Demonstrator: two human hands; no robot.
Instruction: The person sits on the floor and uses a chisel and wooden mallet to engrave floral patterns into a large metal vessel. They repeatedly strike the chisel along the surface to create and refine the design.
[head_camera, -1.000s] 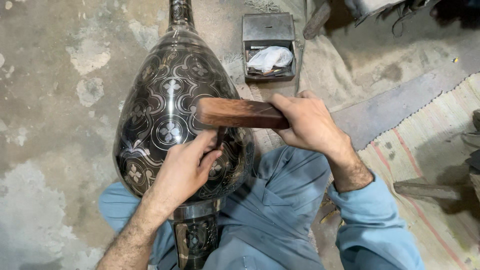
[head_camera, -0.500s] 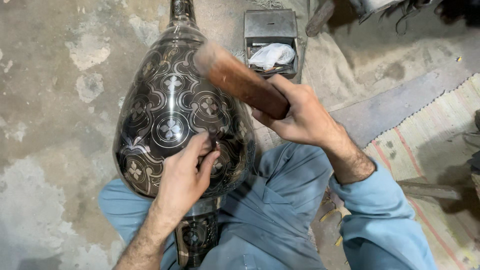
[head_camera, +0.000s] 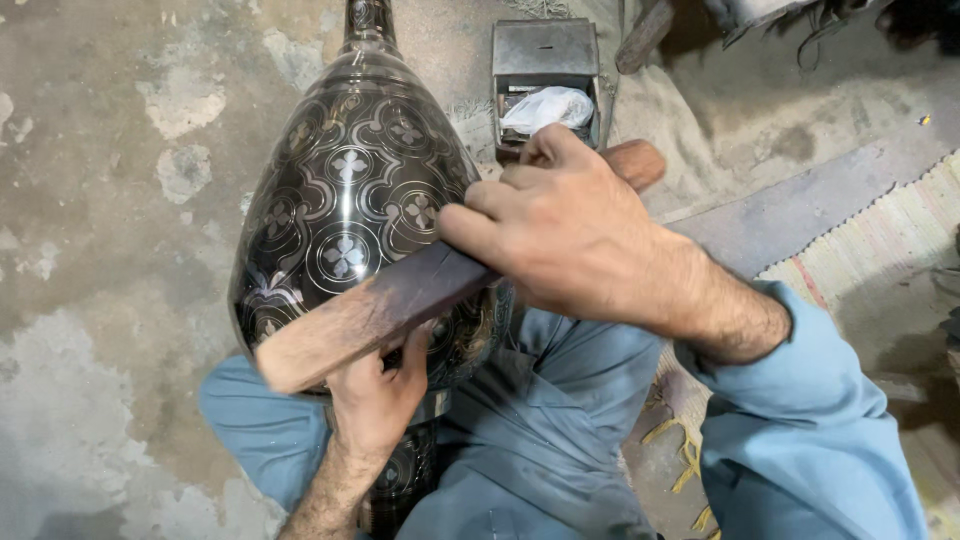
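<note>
right hand (head_camera: 565, 225) gripping the wooden block (head_camera: 400, 300) has swung it down over the left hand (head_camera: 375, 390), which presses the vase (head_camera: 350, 200); grey metal box (head_camera: 545, 50) beyond.

Down below it's a rough grey concrete floor (head_camera: 110, 250), patchy with pale worn spots. On it lies the big dark engraved metal vase (head_camera: 350, 200), its neck pointing away. Just beyond sits a small grey metal box (head_camera: 545, 50), open, with a crumpled white plastic bag (head_camera: 548, 105) inside. To the right, a striped woven mat (head_camera: 880, 240) lies on the floor, beside a flat grey strip (head_camera: 800, 200).
</note>
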